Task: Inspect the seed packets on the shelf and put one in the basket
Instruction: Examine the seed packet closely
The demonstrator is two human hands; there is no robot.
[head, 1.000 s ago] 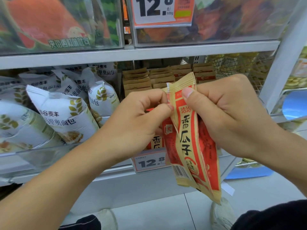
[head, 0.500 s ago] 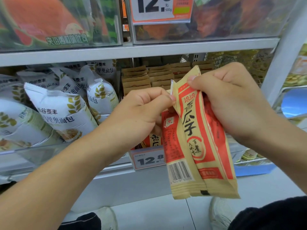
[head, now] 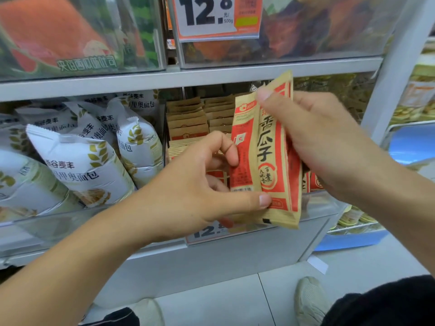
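Both hands' grip on seed packets (head: 270,147), white bread bags (head: 89,161) left, price tag (head: 211,17) above

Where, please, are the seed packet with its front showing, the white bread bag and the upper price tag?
Seed packet (head: 270,147): head view, printed front.
White bread bag (head: 80,165): head view, lettered face.
Upper price tag (head: 207,15): head view, black digits.

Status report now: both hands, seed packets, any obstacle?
Right hand holds two seed packets by top. Left hand pinches lower edge. No basket in view.
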